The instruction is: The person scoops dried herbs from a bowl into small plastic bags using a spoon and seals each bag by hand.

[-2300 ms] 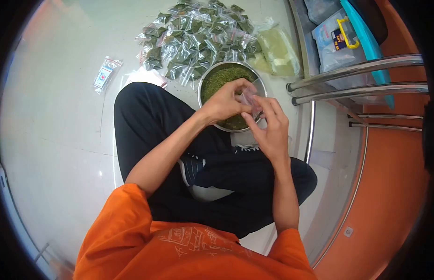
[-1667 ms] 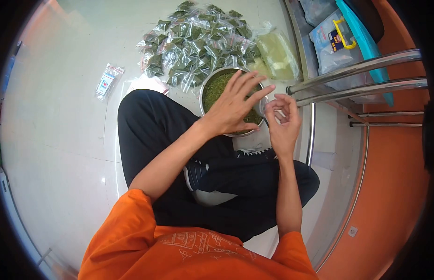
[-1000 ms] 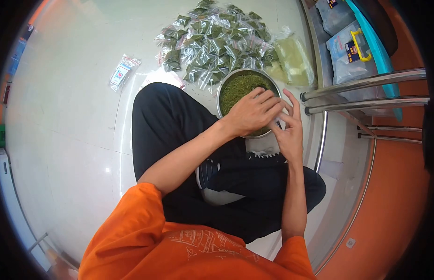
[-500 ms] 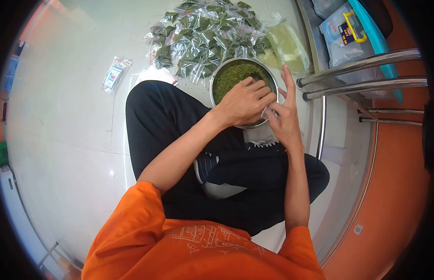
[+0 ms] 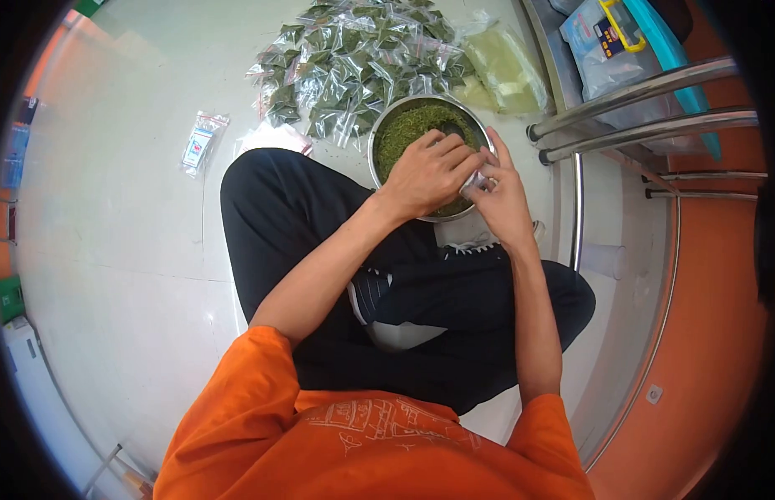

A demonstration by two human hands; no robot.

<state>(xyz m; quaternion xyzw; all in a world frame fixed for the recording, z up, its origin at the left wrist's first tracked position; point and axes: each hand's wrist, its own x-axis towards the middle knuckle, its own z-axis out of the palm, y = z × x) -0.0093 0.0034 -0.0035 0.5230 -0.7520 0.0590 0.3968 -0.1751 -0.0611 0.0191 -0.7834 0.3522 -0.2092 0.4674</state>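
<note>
A round metal bowl [image 5: 373, 158] stands in front of my crossed legs, with dry green shredded leaves [image 5: 404, 133] in it. Over its near right part, my left hand [image 5: 429, 177] has its fingers curled down, their tips partly hidden. My right hand [image 5: 502, 198] meets it at the rim, thumb and fingers pinched on a small clear plastic bag [image 5: 469, 185]. The left fingers press against the same bag. How full the bag is cannot be made out.
Beyond the bowl lies a heap of filled zip bags [image 5: 354, 67]. Beside it rests a large clear bag [image 5: 508, 71] of pale green stuff. A small packet [image 5: 202, 143] and white bags [image 5: 279, 137] lie leftward. Metal rails [image 5: 637, 108] stand close on the right.
My right hand's raised fingers have bent down towards the bag, and the hands have drawn closer together. The view has shifted slightly.
</note>
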